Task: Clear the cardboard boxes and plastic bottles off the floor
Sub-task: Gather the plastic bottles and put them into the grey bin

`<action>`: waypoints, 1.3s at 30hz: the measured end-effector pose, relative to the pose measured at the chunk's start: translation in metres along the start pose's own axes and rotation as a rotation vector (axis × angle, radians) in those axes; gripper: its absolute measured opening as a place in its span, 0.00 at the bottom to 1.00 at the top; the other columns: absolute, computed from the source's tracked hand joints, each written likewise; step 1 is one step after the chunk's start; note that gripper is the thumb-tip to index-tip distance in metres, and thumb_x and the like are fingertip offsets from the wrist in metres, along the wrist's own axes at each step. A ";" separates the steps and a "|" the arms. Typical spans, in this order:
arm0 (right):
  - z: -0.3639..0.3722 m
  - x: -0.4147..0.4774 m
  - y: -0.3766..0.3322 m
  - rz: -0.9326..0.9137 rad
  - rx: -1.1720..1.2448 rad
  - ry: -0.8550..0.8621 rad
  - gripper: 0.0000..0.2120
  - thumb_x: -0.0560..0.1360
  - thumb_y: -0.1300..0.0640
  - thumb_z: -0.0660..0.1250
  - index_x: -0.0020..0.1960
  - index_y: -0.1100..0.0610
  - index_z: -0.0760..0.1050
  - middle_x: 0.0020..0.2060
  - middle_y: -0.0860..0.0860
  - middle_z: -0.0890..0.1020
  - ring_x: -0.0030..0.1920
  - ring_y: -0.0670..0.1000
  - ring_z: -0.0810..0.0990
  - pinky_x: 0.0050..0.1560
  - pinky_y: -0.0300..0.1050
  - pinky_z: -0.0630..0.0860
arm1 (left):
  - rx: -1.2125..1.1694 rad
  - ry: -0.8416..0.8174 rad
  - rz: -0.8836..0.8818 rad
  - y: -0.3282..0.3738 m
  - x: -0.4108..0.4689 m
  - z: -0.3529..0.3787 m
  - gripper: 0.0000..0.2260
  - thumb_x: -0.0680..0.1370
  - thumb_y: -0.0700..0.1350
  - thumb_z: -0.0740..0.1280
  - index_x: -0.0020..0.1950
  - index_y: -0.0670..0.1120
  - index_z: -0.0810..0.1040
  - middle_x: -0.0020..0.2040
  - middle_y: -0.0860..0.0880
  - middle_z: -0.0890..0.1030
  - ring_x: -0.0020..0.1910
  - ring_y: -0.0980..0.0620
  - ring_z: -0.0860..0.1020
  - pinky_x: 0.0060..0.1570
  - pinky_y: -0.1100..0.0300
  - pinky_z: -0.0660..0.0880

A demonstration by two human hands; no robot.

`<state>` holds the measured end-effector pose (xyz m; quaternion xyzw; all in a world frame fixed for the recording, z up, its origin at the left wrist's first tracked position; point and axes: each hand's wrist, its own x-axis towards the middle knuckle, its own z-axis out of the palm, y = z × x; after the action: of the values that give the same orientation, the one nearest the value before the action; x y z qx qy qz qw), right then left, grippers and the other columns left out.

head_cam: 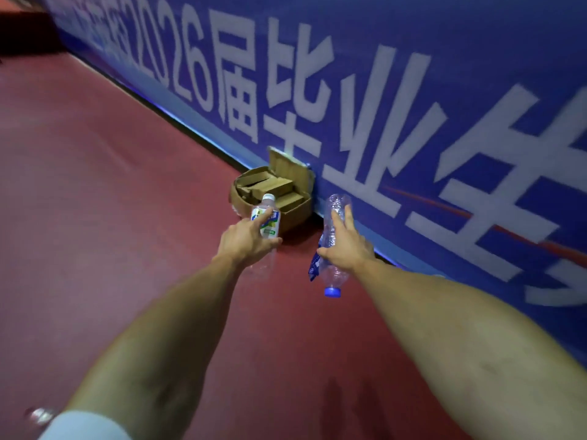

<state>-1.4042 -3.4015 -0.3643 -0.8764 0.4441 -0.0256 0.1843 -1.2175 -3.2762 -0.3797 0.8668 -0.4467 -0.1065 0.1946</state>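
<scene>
Leftward open floor [95,217], left grip [246,239] holding labelled bottle [270,223], right grip [346,249] holding crushed bottle [329,236], box [295,217] against banner [413,90]

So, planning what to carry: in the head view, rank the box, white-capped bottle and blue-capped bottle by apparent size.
1. Box.
2. Blue-capped bottle, slightly longer.
3. White-capped bottle.
The bottles look close and both are partly covered, so their order is unsure. The box lies farther off.

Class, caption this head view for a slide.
Left hand grips a labelled bottle, right hand a clear bottle, near a cardboard box by the blue banner.
</scene>
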 end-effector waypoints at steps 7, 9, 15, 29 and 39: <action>-0.050 -0.002 0.182 0.353 0.074 0.089 0.48 0.76 0.46 0.71 0.82 0.47 0.41 0.80 0.48 0.34 0.74 0.61 0.67 0.63 0.53 0.72 | 0.129 -0.167 0.418 0.183 0.079 0.091 0.32 0.78 0.63 0.64 0.79 0.65 0.53 0.66 0.43 0.74 0.58 0.39 0.78 0.53 0.51 0.75; -0.060 0.003 0.223 0.439 0.096 0.099 0.48 0.76 0.47 0.72 0.82 0.47 0.41 0.80 0.47 0.34 0.74 0.60 0.66 0.65 0.53 0.71 | 0.151 -0.206 0.511 0.223 0.100 0.120 0.33 0.77 0.64 0.63 0.79 0.66 0.51 0.65 0.43 0.75 0.57 0.39 0.79 0.52 0.50 0.76; -0.088 0.063 0.325 0.600 0.126 0.151 0.48 0.76 0.47 0.72 0.82 0.47 0.42 0.80 0.47 0.35 0.73 0.60 0.68 0.65 0.53 0.71 | 0.197 -0.319 0.635 0.326 0.191 0.196 0.33 0.78 0.64 0.63 0.80 0.64 0.52 0.67 0.43 0.73 0.58 0.39 0.79 0.54 0.49 0.76; -0.127 0.071 0.516 0.838 0.167 0.149 0.47 0.77 0.47 0.71 0.82 0.47 0.40 0.79 0.47 0.32 0.75 0.61 0.64 0.66 0.54 0.71 | 0.175 -0.477 0.771 0.524 0.227 0.313 0.33 0.80 0.65 0.60 0.81 0.61 0.49 0.70 0.43 0.71 0.60 0.38 0.77 0.54 0.49 0.75; -0.086 0.071 0.681 0.748 0.146 0.059 0.47 0.76 0.46 0.72 0.82 0.46 0.42 0.79 0.45 0.32 0.75 0.60 0.64 0.67 0.55 0.72 | 0.162 -0.509 0.689 0.599 0.183 0.461 0.33 0.80 0.64 0.61 0.81 0.62 0.48 0.69 0.43 0.70 0.59 0.38 0.78 0.54 0.48 0.75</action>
<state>-1.9029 -3.8491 -0.5284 -0.6372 0.7354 -0.0132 0.2300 -1.7158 -3.8511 -0.5380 0.6256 -0.7505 -0.2103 0.0336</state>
